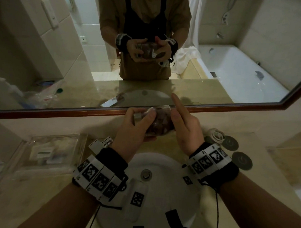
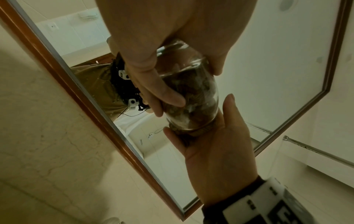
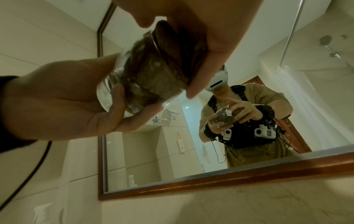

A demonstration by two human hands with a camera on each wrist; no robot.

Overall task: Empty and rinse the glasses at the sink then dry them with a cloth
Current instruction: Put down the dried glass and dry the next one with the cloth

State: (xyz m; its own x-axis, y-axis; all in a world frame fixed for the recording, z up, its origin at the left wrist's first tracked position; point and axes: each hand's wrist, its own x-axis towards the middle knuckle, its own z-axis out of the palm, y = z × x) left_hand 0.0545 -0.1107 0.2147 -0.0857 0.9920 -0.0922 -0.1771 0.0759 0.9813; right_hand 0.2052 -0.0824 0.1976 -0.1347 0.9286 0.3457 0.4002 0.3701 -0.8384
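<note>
My left hand (image 1: 128, 128) clamps the glass (image 1: 160, 122) at 12 o'clock above the sink (image 1: 163, 167); right hand (image 1: 183, 125), fingers round the cloth (image 3: 168, 60), should twist it deep inside.

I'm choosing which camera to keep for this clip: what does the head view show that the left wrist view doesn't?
Only the head view shows the sink, the coasters and the clear tray on the counter. Only the left wrist view shows a towel rail. Both show the glass, stuffed with a brown cloth, held in both hands: left hand, right hand.
</note>
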